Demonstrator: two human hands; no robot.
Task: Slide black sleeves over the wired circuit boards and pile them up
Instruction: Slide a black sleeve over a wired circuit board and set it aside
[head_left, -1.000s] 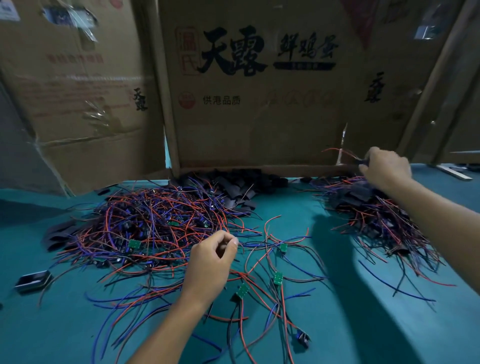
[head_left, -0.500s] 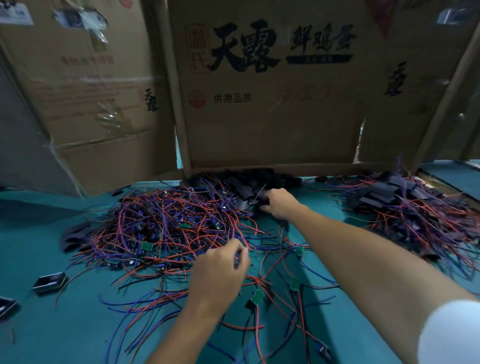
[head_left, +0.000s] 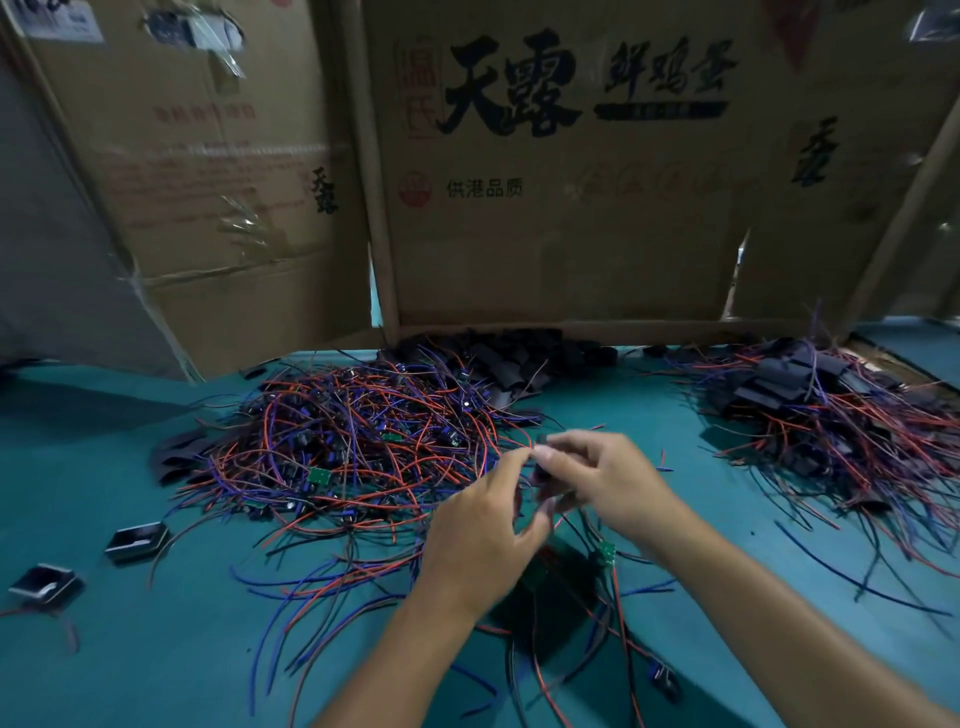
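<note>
Head view: both hands meet above the teal bench (head_left: 130, 649), just in front of the big tangle of wired boards (head_left: 353, 447). The right hand (head_left: 602, 480) pinches a black sleeve (head_left: 543, 475) between thumb and fingers; the left hand (head_left: 483, 530) has its fingertips closed on what looks like a board's wires, though motion blur hides the board itself. The sleeve sits between the two grips, touching the right fingers, with the left fingertips just beside its near-left end. Its long axis seems to run roughly up and down in the picture, so the board should enter from the left hand's side; the right hand is the one on it.

Loose sleeves (head_left: 519, 358) lie heaped against the cardboard wall (head_left: 571, 234) behind the tangle, and the finished pile (head_left: 810, 405) sits well apart to the right.

Half a second ago the right hand was reaching into the loose sleeves at the back while the left waited with its wires; a second ago the right was over the finished pile. Now it has come back with a sleeve.
</note>
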